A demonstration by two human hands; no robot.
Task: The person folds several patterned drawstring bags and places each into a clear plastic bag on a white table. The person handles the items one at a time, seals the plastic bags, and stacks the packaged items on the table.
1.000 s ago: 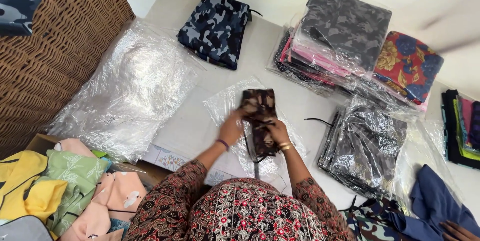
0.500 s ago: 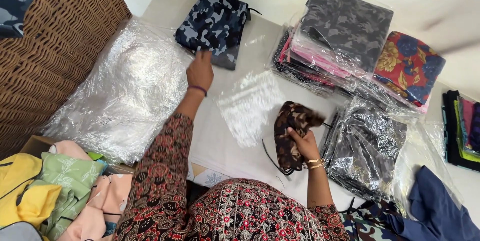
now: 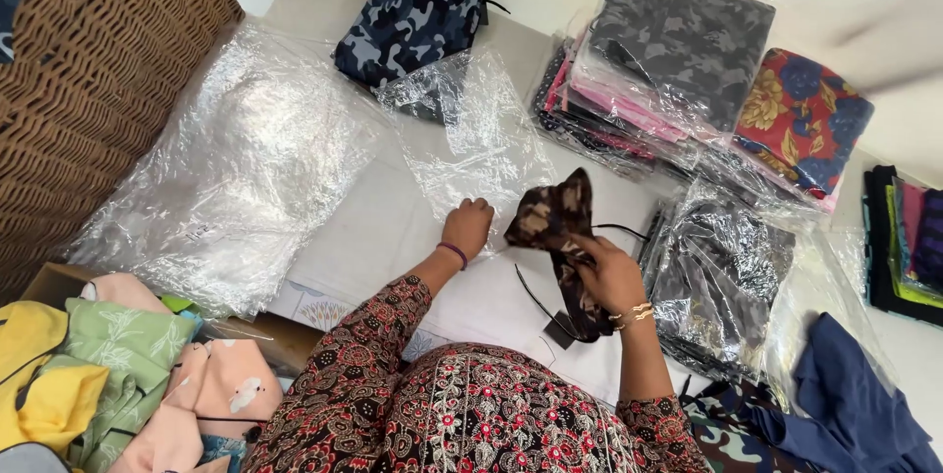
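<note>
Head view: camouflage cloth [image 3: 555, 227] in right grip [image 3: 609, 272].

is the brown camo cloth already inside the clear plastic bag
No, out: the brown camo cloth hangs from the right hand, beside the clear bag.

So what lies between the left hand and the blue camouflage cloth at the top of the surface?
In the head view, a clear plastic bag lies between the left hand and the blue camouflage cloth; the hand rests on its near edge.
</note>
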